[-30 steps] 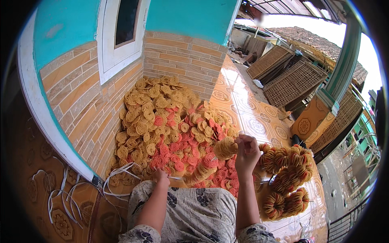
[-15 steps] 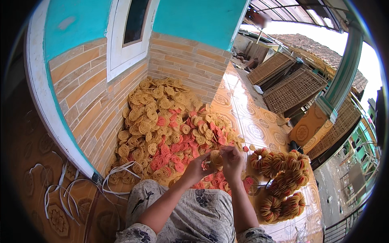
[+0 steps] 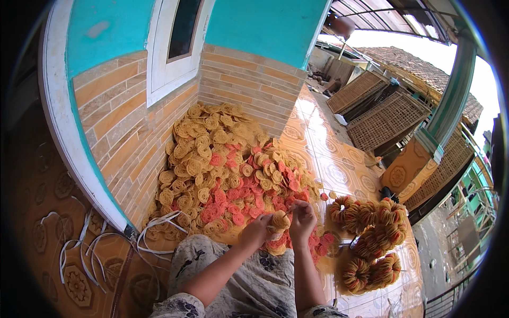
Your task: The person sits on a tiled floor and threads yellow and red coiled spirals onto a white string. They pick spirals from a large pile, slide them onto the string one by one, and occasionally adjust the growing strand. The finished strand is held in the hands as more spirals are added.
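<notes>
**Both hands on a small stack of crackers**

Both hands met just in front of the big heap of round crackers (image 3: 222, 169). Left hand (image 3: 256, 232) was cupped under and beside a small stack of crackers (image 3: 280, 220), its fingers curled around it; right hand (image 3: 302, 216) pinched the stack from the other side, fingertips closed on its top edge. The stack sat between the two hands, above the person's patterned skirt (image 3: 249, 275) and at the near edge of the heap.

Judging by the grip, the discs looked thin and brittle, so a light, even squeeze with the edges kept flush would have served best; pressing hard on one rim would likely have cracked them.

Each cracker was a flat coil of looped strands, lacy and dry-looking, mostly pale yellow with patches of pink-red ones mixed in. To the right of the heap lay tied bundles of crackers (image 3: 371, 238), packed into ring-like rolls. Left of the heap, loose white plastic straps (image 3: 85, 249) curled over the glossy patterned tile floor (image 3: 339, 169). Behind the heap rose a brick-faced wall (image 3: 122, 116), orange below and turquoise above.
</notes>
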A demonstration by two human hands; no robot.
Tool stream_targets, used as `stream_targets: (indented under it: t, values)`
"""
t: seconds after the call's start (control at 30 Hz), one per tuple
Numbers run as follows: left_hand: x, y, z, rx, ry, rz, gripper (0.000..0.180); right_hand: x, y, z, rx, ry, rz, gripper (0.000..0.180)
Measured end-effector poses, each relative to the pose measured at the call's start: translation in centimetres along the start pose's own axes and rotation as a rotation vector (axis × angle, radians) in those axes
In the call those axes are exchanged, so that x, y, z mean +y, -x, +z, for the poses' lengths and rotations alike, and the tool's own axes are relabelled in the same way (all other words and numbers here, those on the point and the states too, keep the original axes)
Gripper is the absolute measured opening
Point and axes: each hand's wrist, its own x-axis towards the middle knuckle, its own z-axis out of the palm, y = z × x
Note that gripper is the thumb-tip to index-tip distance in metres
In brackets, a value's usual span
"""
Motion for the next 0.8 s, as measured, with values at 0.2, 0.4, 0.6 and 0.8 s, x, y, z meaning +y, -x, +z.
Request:
stream_targets:
  t: [0.2,0.4,0.6,0.8]
  values:
    - [-0.1,-0.4,-1.5,0.021,-0.019,-0.025,0.075,-0.8,0.1,-0.7,-0.002,-0.034,-0.149,0.009]
    - [2.5,-1.5,-3.1,0.085,0.405,0.278,0.054,-1.7,-0.1,0.6,-0.203,0.062,-0.074,0.008]
    - [1.6,-0.8,-2.8,0.112,0.165,0.166,0.032,-1.9,-0.6,1.3,-0.121,-0.095,-0.099,0.006]
    - [0.8,0.1,-3.8,-0.123,0.683,0.003,0.027,-2.4,-0.5,0.9,-0.161,-0.143,0.002,0.007]
